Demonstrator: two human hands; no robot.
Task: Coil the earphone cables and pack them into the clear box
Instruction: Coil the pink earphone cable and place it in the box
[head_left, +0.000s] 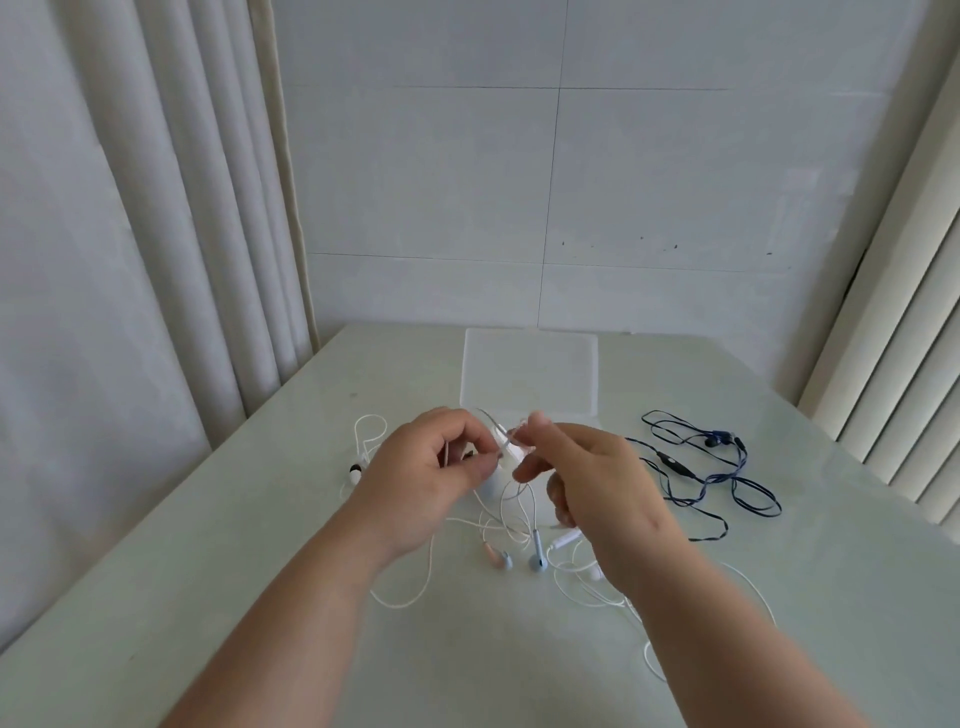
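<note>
My left hand (426, 478) and my right hand (587, 483) meet above the table's middle, both pinching a white earphone cable (506, 449) between fingertips. From them the cable hangs down in loops to two pale blue and pink earbuds (537, 561) lying on the table. The clear box (530, 374) lies just beyond my hands, partly hidden by them. A dark blue earphone cable (717, 467) is spread loose to the right. More white cable (592, 587) trails under my right wrist and another white cable (363, 441) lies to the left.
The pale table (260, 545) runs to a tiled wall at the back. Curtains hang on the left (156, 234), and vertical blinds stand at the right edge (904, 389).
</note>
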